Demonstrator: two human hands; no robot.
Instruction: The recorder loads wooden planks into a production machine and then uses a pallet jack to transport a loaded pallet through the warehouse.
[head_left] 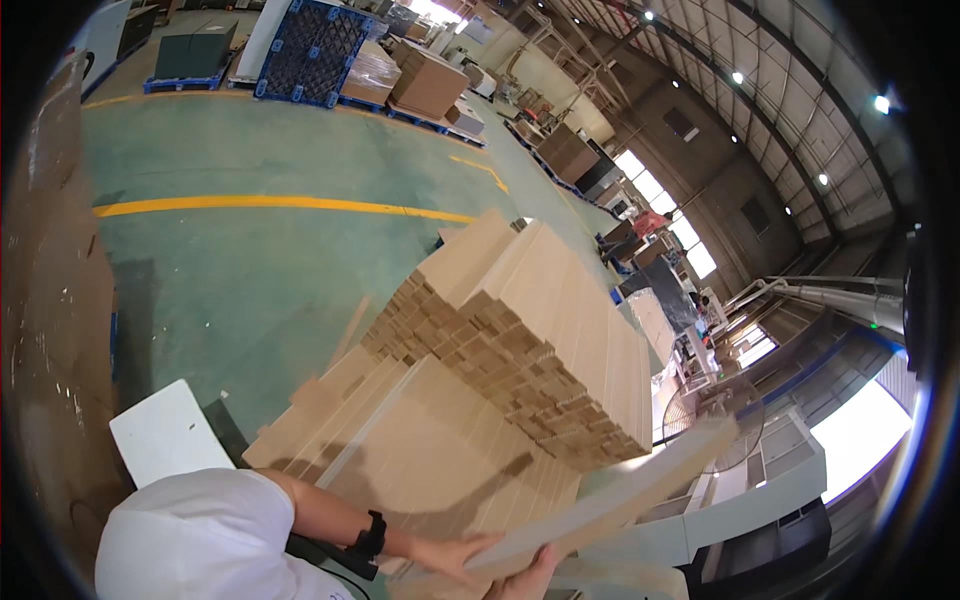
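Note:
A long pale wooden board (610, 505) slants up and to the right from the lower edge of the picture. My left hand (455, 555), with a black band on its wrist, grips the near end from the left side. Close beside it, my right hand (528, 578) holds the same end, its thumb up along the board and its other fingers mostly hidden. Beyond the hands lies a low layer of similar boards (450, 430), laid side by side. Behind that layer rises a tall stack of boards (560, 310), their cut ends facing me.
A white panel (170, 435) lies at the left, near a tall wrapped brown stack (55, 330). A round fan (715, 420) and a pale curved machine (740, 500) stand at the right. Loaded pallets (420, 85) line the far green floor (250, 260).

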